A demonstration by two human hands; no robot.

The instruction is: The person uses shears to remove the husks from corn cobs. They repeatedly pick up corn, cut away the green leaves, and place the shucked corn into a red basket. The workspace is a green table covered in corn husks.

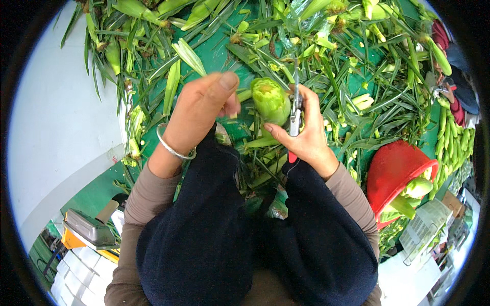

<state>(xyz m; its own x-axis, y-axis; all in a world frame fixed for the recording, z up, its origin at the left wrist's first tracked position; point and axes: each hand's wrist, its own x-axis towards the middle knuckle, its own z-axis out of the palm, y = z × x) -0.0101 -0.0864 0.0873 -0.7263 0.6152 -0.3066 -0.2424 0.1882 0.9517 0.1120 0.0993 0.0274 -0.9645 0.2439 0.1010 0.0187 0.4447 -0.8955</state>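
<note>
My right hand [316, 134] holds a metal-bladed cutting tool with a red handle end [293, 128], likely pruning shears, its blade pointing away from me. The thumb and fingers of that hand also grip an ear of corn [270, 101] in pale green husk. The ear's trimmed, layered end faces up toward me. Left of the ear is my left hand [204, 111], a silver bangle on its wrist, its fingers curled and partly blurred. A small pale bit shows by its fingertips; whether it is held cannot be told.
Husk leaves [383, 114] and trimmings litter the green floor [226, 34]. Unhusked ears [134, 9] lie at the far left. A red container [398, 172] of corn tips toward the right. Green pods or ears [453, 141] are heaped beyond it, near another person's hand [447, 91]. A white panel [65, 99] borders the left.
</note>
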